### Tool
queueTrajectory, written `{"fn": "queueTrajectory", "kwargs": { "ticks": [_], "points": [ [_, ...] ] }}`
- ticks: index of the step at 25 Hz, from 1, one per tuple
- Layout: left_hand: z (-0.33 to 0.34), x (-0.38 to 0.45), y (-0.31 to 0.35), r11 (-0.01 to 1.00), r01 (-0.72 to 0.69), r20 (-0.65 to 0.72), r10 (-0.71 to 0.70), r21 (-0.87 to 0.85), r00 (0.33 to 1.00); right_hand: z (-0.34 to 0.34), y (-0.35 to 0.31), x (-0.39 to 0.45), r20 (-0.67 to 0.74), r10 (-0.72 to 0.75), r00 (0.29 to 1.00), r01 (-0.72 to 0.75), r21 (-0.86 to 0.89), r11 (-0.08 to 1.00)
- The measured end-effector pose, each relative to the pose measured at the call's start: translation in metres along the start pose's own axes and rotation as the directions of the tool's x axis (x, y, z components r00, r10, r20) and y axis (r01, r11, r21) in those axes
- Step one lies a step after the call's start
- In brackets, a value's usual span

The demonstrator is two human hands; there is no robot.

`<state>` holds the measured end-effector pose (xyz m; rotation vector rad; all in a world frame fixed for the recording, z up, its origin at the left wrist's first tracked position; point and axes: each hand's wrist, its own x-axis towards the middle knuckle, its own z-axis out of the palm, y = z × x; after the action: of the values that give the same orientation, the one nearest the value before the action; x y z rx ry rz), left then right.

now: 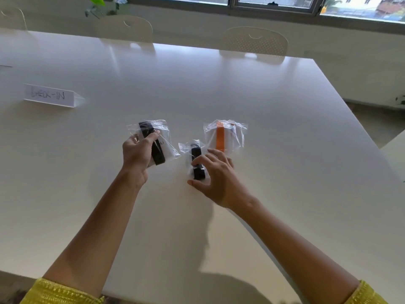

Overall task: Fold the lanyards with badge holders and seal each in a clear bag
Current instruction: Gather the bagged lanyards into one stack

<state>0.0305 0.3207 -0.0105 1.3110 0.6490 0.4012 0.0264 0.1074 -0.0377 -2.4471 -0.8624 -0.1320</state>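
Three clear bags with folded lanyards and badge holders are at the middle of the white table [285, 128]. My left hand [137, 156] grips one bag with a black lanyard [163, 139], lifted a little and tilted. A second bag with a black lanyard [196, 153] lies flat under my right hand [217, 174], whose fingers and thumb close around its lower part. A third bag with an orange lanyard [221, 136] rests on the table just beyond my right hand's fingertips.
A folded white tent card [51, 95] with handwritten "CHECK-IN" stands at the far left. Cream chairs [254, 41] are tucked in along the table's far edge below a window. The table's right edge runs diagonally toward me.
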Motion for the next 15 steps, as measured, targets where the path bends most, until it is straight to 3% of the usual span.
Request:
{"fn": "queueTrajectory", "kwargs": {
  "ticks": [2,6,9,11,15],
  "points": [
    [0.0,0.001,-0.002,1.0,0.005,0.006,-0.005,0.005,1.0,0.001,-0.01,0.001,-0.086,0.088,0.992,-0.084,0.049,0.995],
    [0.0,0.002,-0.003,1.0,0.011,0.044,-0.011,-0.009,0.999,0.008,-0.028,0.007,-0.111,0.335,0.936,-0.331,0.056,0.942],
    [-0.002,0.002,-0.003,0.999,0.026,0.075,-0.023,-0.033,0.997,0.006,-0.034,0.008,-0.132,0.347,0.929,-0.336,0.095,0.937],
    [-0.003,0.001,-0.001,0.995,0.053,0.128,-0.042,-0.083,0.991,-0.005,-0.037,0.01,-0.129,0.386,0.914,-0.355,0.21,0.911],
    [0.0,-0.003,0.003,0.972,0.133,0.222,-0.089,-0.194,0.971,-0.027,-0.034,0.02,-0.07,0.56,0.826,-0.472,0.458,0.754]
  ]
}}
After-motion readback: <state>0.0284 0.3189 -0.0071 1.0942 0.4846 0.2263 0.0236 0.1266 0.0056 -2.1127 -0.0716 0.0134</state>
